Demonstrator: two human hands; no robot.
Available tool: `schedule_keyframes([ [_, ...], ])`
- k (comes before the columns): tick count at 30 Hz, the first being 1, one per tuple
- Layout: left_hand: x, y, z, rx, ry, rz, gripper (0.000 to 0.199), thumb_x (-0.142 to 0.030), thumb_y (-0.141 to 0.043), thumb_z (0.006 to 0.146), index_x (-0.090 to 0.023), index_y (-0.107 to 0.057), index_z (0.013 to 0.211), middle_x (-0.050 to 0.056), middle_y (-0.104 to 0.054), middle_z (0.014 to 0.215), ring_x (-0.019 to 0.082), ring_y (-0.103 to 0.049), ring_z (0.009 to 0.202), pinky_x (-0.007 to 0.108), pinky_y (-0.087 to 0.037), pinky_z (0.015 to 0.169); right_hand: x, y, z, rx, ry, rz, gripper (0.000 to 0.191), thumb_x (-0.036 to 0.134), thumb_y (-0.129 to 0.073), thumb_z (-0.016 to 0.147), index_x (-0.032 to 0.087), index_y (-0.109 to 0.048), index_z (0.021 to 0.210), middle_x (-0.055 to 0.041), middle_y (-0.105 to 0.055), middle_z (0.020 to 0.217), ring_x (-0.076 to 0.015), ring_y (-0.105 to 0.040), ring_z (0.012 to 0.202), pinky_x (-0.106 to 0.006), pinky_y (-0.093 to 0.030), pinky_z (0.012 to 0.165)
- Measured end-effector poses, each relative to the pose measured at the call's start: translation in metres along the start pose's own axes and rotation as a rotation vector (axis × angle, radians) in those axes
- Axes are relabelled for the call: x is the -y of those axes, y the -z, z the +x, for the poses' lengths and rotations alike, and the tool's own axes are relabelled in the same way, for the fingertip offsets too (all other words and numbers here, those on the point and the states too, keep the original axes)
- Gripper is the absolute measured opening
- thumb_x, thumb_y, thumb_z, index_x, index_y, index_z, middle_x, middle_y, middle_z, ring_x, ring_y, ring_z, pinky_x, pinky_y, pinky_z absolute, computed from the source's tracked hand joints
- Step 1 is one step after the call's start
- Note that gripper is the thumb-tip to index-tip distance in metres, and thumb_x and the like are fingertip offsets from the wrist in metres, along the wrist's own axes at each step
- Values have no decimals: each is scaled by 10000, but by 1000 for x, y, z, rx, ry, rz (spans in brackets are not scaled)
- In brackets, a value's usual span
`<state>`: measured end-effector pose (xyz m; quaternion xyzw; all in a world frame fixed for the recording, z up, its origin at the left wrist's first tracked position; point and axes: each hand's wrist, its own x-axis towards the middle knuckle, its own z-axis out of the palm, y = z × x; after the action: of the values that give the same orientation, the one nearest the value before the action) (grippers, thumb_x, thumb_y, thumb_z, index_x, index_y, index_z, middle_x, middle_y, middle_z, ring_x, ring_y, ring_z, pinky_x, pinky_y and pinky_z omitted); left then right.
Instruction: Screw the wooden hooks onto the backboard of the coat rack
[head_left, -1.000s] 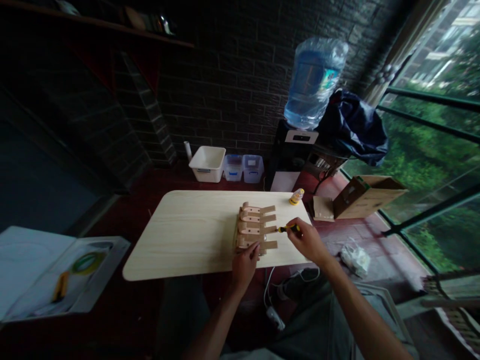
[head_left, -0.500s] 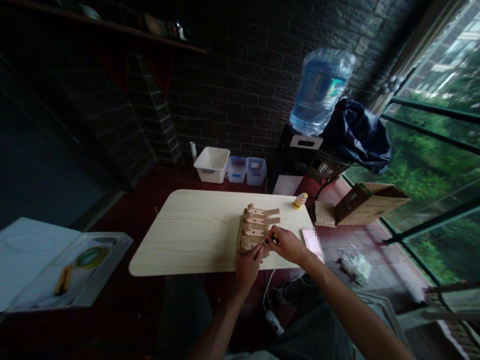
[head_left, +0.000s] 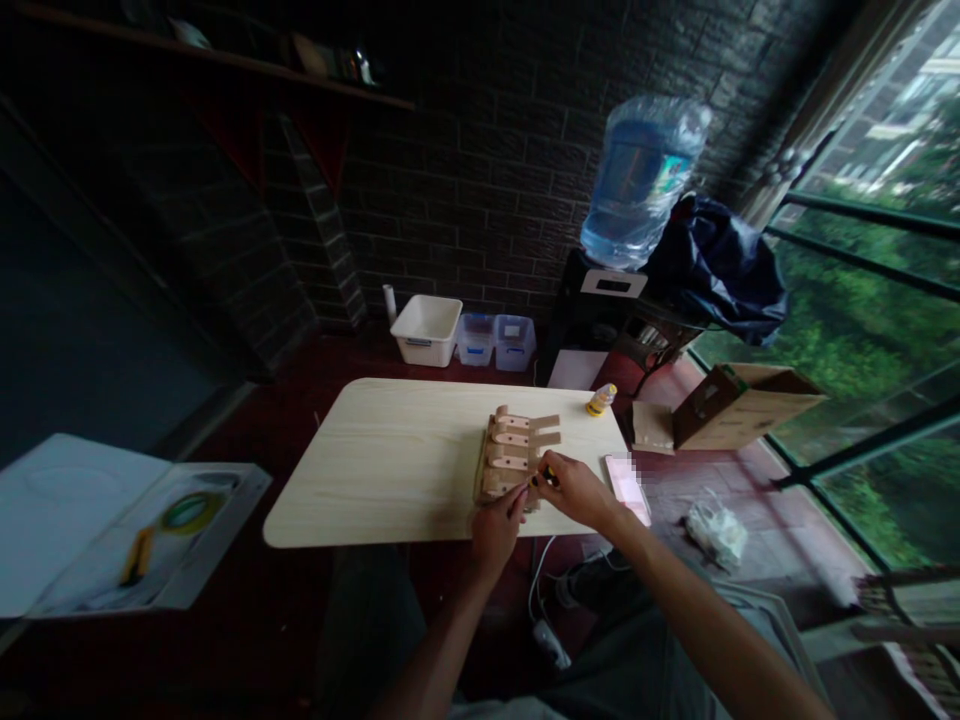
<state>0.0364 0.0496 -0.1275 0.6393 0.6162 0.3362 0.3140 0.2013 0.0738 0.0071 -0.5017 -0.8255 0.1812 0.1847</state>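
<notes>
A wooden assembly [head_left: 511,450] with several parallel slats, each with dark dots, rests on the pale table [head_left: 390,460]. My right hand [head_left: 577,492] is closed round a short black-and-yellow screwdriver [head_left: 550,474], whose shaft points left at the near end of the assembly. Beside it, my left hand [head_left: 495,528] pinches with its fingertips at the near edge of the assembly, close to the tool's tip. Whatever lies between those left fingertips is too small to make out.
A small yellow-capped bottle [head_left: 601,400] and a pink-screened phone [head_left: 628,490] lie at the table's right side. At left, an open white box [head_left: 217,540] holds tape and a yellow-black tool. Bins [head_left: 426,330], a water dispenser [head_left: 592,310] and a cardboard box [head_left: 742,410] stand beyond.
Both hands stay in nearly the same place on the assembly. The whole view has shifted very slightly.
</notes>
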Motion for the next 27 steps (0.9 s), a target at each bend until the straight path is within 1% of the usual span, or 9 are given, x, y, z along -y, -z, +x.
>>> schedule_keyframes([
  [4,-2,1,0,9,16,15,313,-385,-521,982,-290,-695,1224,-9,-771,770,96,-686,650,179,-445,613,-1,2,0,-1,-2,-12,31,227,-565,935,210,-555,960,-10,-648,872,-136,-584,712,-233,-388,660],
  [7,-5,1,0,33,49,29,313,-373,-532,978,-279,-691,1230,-1,-777,795,96,-689,664,176,-450,624,0,4,0,20,25,-37,53,234,-562,943,204,-572,985,-25,-660,885,-144,-595,738,-239,-405,685],
  [13,-5,-1,1,4,6,21,313,-362,-523,978,-259,-707,1209,17,-774,778,113,-690,641,201,-477,657,9,11,5,116,76,-161,147,265,-568,946,191,-587,1072,-63,-691,978,-177,-644,850,-253,-435,741],
  [17,-3,-2,1,-11,16,9,310,-371,-523,972,-249,-730,1167,30,-770,753,130,-696,640,206,-477,621,15,17,13,211,78,-250,195,275,-589,931,192,-592,1107,-75,-719,985,-203,-680,858,-260,-442,714],
  [22,-1,-4,1,-36,14,-23,310,-401,-528,966,-259,-744,1137,32,-770,749,134,-700,637,208,-483,621,16,18,28,304,94,-358,174,270,-640,896,200,-643,1055,-98,-748,894,-251,-712,819,-279,-453,653],
  [27,-1,-3,1,-59,-3,-14,298,-389,-532,959,-262,-753,1113,29,-770,744,131,-690,606,202,-471,588,17,12,37,336,144,-370,145,246,-722,827,198,-680,957,-93,-752,834,-255,-719,788,-279,-462,627],
])
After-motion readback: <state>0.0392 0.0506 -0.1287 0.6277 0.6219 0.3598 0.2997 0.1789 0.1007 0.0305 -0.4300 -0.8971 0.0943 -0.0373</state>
